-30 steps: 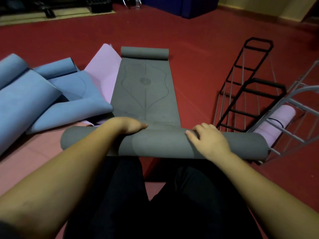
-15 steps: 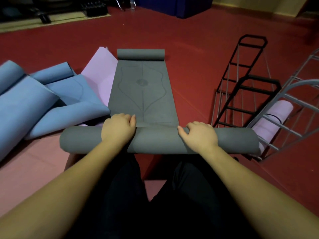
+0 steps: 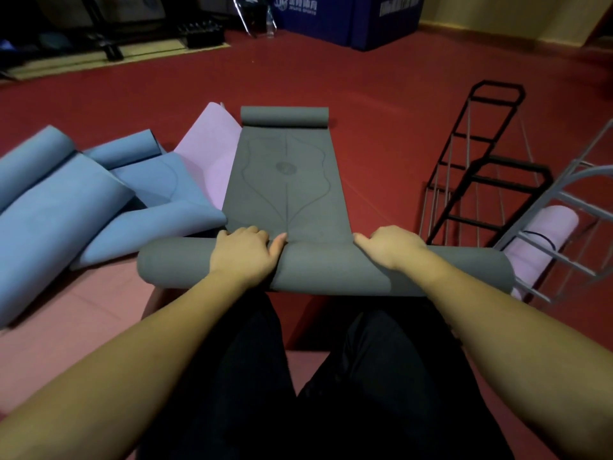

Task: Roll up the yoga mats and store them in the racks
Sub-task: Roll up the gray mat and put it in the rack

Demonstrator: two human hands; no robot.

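The grey mat [image 3: 285,180] lies mid-frame, its flat part stretching away toward the top. Its rolled part [image 3: 325,270] runs left to right across the lower middle. The left hand [image 3: 243,255] and right hand [image 3: 389,247] both press on the roll's top, fingers curved over its far edge, equally near. Unrolled mat lies straight ahead; the racks [image 3: 477,180] stand at right.

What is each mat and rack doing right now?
Grey mat: partly rolled, both ends curled.
Left hand: pressing on roll.
Right hand: pressing on roll.
Blue mats: loose, piled.
Pink rolled mat: stored in grey rack.
Black rack: holds nothing visible.
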